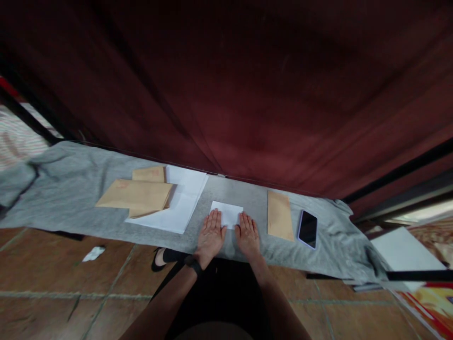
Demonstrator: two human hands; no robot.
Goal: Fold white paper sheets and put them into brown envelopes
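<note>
A small white sheet of paper [230, 213], seemingly folded, lies flat on the grey cloth in front of me. My left hand [211, 233] rests palm down on its left edge, fingers stretched out. On its right edge lies my right hand [247, 233], also flat with fingers extended. To the right of my right hand is a single brown envelope [279, 216]. Left of my left hand, a stack of larger white sheets [187, 193] lies partly under several brown envelopes [141, 194].
The grey cloth [237, 190] covers a narrow bench against a dark red panel [226, 118]. A phone [307, 229] lies at the right. Crumpled white tissue [94, 253] is on the tiled floor [116, 288]. A white board [406, 250] stands at the lower right.
</note>
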